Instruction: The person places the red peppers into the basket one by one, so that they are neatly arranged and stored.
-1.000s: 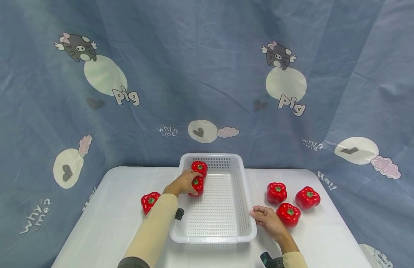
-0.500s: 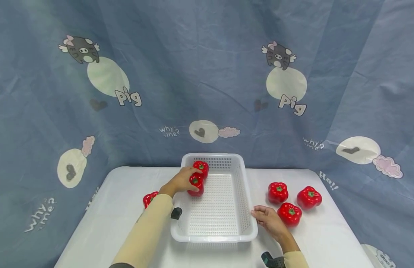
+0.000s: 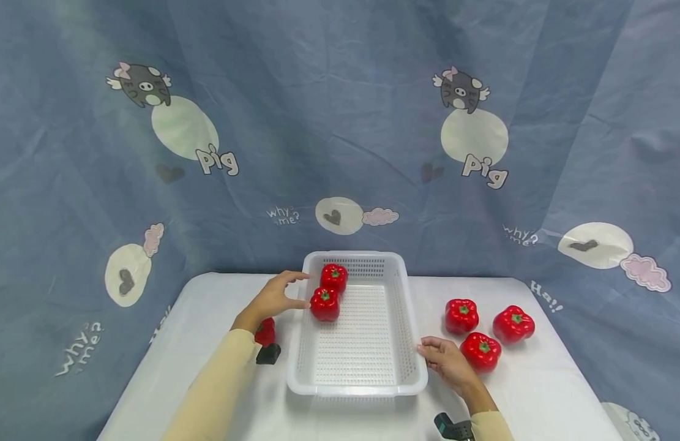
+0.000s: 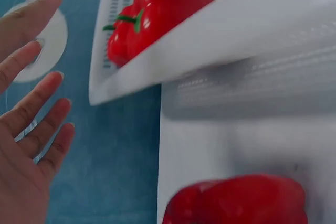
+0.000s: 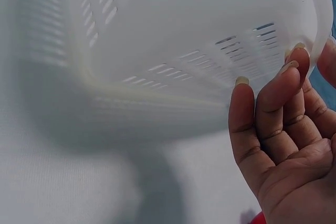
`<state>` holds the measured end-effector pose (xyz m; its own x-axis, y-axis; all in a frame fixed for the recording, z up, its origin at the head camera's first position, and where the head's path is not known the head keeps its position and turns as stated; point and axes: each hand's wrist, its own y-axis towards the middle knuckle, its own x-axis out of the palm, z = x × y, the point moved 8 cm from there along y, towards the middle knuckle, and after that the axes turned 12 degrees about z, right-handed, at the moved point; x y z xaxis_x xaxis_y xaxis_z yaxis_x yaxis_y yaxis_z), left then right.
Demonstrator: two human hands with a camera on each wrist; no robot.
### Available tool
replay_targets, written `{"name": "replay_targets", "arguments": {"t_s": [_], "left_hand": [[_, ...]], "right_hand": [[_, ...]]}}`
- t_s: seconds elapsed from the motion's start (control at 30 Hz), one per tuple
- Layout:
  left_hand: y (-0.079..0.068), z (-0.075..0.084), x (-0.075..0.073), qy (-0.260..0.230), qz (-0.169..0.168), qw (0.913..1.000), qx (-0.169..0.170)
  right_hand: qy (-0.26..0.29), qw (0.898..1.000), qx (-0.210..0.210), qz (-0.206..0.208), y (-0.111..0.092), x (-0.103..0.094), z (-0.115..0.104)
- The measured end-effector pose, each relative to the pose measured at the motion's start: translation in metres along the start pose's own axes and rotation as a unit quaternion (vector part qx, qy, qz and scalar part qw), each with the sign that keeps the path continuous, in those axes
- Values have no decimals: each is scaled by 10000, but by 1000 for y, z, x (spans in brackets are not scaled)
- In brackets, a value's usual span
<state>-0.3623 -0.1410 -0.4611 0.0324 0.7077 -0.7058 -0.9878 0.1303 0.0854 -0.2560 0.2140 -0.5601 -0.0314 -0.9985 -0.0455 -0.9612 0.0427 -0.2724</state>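
Two red bell peppers stand one before the other along the left wall of the white plastic basket [image 3: 353,390]: a rear pepper [image 3: 334,275] and a front pepper [image 3: 325,306]. My left hand [image 3: 270,300] is just outside the basket's left rim, holding nothing, with thumb and fingers spread apart. Another bell pepper [image 3: 265,334] lies on the table by the left wrist, partly hidden by it; the left wrist view shows this pepper [image 4: 241,200] at the bottom. At the basket's right rim, my right hand [image 5: 289,140] pinches the edge, fingers curled beneath it.
Three more red bell peppers sit right of the basket: a back one [image 3: 461,315], a far-right one [image 3: 513,324] and a nearer one [image 3: 481,353] close beside the right hand. Behind the white table [image 3: 351,422] hangs a blue printed curtain [image 3: 273,122].
My left hand has let go of the front pepper and drawn left, out of the basket. The right hand stays at the rim. The whole scene shifts slightly right in view.
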Motion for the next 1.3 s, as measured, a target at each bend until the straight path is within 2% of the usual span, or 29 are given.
{"name": "replay_targets", "arguments": {"t_s": [0.1,0.3,0.4,0.6,0.7,0.8,0.93,1.13,1.3], "left_hand": [[-5,-7,-10,-155,134,9998,2],[-16,-18,-23,-326,245,9987,292],[-22,-26,-27,-316,239,9989,267],[-34,-50,-32,-203,143,9996,-111],[-39,-64,-35,-294,172,9983,-466],[-42,-75,-40,-410,218,9966,-685],[-46,-85,-39,-492,221,9957,-752],[-53,-99,-30,-595,181,9950,-779],[-59,-110,-21,-679,152,9923,-1026]], "right_hand": [[16,10000,-4,-27,0,0,-1],[74,9999,-9,-80,0,1,0],[74,10000,32,-40,0,1,1],[20,10000,44,-4,-1,0,1],[6,10000,-15,-45,-2,1,-1],[3,10000,-28,-41,-2,1,-2],[-39,10000,-23,-23,-2,0,-3],[-21,10000,-7,-1,0,0,-3],[36,10000,57,32,-1,-1,-2]]}}
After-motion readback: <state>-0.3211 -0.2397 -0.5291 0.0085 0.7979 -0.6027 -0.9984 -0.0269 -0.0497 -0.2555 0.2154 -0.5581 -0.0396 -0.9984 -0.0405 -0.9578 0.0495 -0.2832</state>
